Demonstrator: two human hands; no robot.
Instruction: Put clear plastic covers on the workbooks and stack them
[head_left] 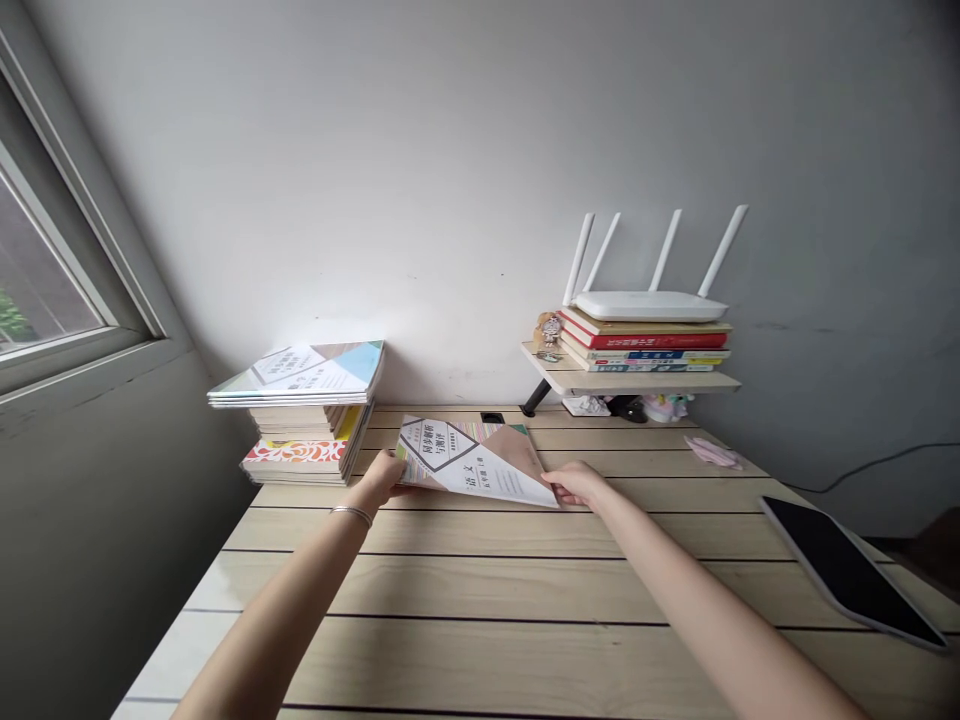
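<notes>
Left hand (385, 474) and right hand (576, 484) each grip closed on the booklet (472, 462) over the table (525, 590)

A single head-worn view looks forward and slightly down from the near edge of the tabletop (480, 590) toward the far wall (465, 170). It sits close enough that both forearms run in from the bottom edge. The wide lens takes in a window (45, 270) at far left and a tablet (847, 570) at near right.
</notes>
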